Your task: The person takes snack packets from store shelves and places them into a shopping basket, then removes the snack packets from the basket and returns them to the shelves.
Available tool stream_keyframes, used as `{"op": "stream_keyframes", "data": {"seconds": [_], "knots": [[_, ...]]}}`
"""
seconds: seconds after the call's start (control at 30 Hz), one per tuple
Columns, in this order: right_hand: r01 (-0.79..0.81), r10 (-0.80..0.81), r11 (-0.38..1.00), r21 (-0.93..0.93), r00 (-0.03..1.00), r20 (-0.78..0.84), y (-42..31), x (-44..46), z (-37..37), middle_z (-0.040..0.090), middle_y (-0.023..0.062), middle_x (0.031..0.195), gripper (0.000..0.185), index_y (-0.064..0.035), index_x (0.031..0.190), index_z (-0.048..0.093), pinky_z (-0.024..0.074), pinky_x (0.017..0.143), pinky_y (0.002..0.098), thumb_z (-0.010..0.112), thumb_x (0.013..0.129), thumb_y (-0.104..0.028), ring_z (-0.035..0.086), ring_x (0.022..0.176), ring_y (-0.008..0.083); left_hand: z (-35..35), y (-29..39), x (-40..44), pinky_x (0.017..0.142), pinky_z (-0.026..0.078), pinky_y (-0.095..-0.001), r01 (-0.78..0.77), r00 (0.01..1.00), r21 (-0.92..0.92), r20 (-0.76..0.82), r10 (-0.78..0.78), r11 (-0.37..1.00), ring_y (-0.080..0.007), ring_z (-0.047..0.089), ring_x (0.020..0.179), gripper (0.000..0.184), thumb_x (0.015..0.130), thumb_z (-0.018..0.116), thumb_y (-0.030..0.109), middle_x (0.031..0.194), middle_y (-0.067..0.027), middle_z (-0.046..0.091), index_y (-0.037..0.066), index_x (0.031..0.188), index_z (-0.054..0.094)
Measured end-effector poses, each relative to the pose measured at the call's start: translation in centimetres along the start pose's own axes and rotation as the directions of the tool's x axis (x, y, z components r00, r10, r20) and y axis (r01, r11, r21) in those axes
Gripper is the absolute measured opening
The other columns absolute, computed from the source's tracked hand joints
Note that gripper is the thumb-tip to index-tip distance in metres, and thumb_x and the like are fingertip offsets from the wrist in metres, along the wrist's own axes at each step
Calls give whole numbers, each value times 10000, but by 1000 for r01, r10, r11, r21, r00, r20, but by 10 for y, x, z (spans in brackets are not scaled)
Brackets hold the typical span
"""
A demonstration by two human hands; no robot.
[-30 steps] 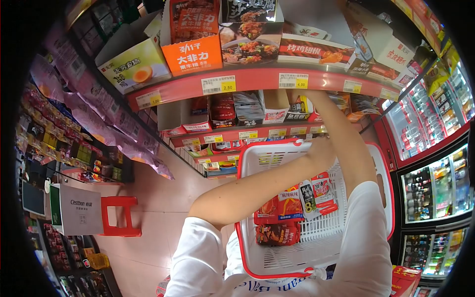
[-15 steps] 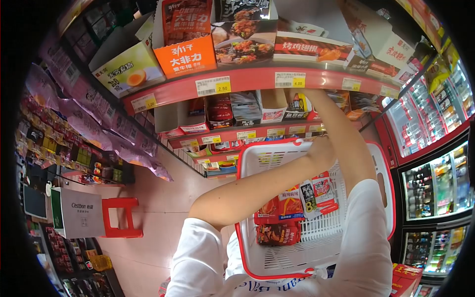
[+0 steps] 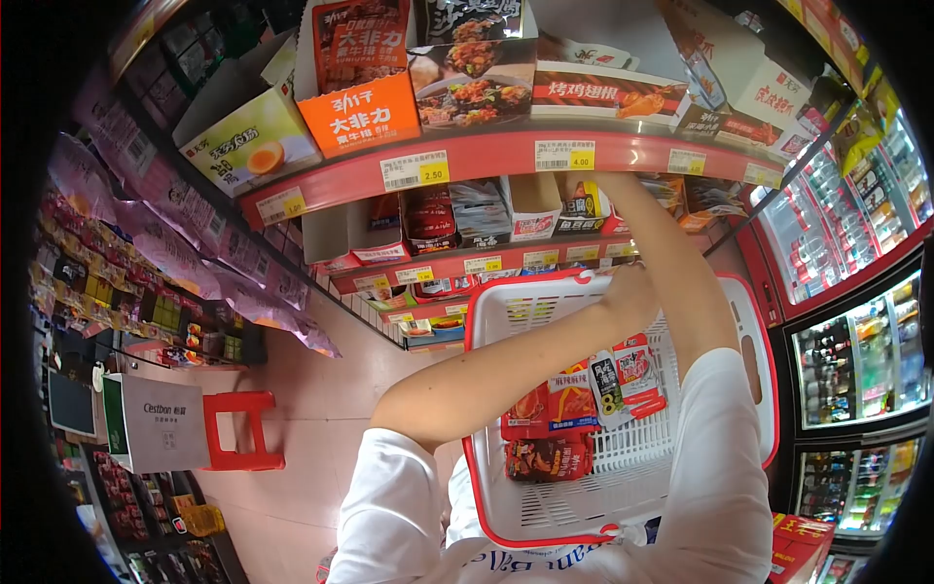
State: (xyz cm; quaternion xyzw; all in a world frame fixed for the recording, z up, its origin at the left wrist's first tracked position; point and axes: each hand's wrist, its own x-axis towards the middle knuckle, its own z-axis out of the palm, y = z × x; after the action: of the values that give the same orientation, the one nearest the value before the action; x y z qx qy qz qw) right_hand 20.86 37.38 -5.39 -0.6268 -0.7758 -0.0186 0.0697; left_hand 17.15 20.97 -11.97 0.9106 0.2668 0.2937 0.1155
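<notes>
My left forearm crosses over a white shopping basket with a red rim. My left hand is by the basket's far rim, partly behind my right forearm. Its fingers are hidden, so whether it grips the basket does not show. My right arm reaches past the basket to the second shelf. There my right hand is at the small snack boxes, beside a yellow and black box; the shelf above covers its fingers. In the basket lie a red snack bag, a black and white packet, a red and white packet and a dark red bag.
Above, the red-edged shelf holds open snack boxes, among them an orange box. Purple bags hang on the left. A red stool stands by a white carton. Lit drink fridges line the right side.
The view has shifted very slightly. Both arms and the basket with its packets keep almost the same positions.
</notes>
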Motion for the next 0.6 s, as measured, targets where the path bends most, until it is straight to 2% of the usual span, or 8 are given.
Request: {"op": "stream_keyframes", "data": {"seconds": [0.2,0.5,0.57,0.6], "knots": [[0,0,1000,2,1000,1,1,1,0,636,200,1071,406,-18,1086,628,495,879,421,708,693,-86,606,1018,363,-7,1,0,585,530,-450,17,997,0,82,-17,1000,-347,673,793,219,855,564,162,904,-187,673,18,1008,626],[6,-6,1000,12,1000,9,7,1,-2,636,196,1076,404,-21,1086,630,493,882,422,709,695,-84,604,1024,363,4,-7,-1,641,540,-450,-40,998,-20,-40,39,999,-355,679,797,258,844,584,175,922,-181,678,6,1035,623],[11,-11,1000,14,1000,13,10,-1,-5,636,195,1078,404,-22,1086,631,493,883,423,709,695,-84,604,1025,363,-19,-4,4,684,542,-460,112,980,-17,166,-108,994,-353,680,811,264,844,587,211,906,-171,684,12,1006,648],[14,-14,1000,18,1000,18,12,-3,-6,636,195,1078,403,-22,1086,631,493,883,423,709,695,-83,604,1025,363,-32,-2,6,684,542,-460,112,980,-20,167,-107,993,-353,680,811,264,844,587,211,906,-171,684,12,1006,648]]}}
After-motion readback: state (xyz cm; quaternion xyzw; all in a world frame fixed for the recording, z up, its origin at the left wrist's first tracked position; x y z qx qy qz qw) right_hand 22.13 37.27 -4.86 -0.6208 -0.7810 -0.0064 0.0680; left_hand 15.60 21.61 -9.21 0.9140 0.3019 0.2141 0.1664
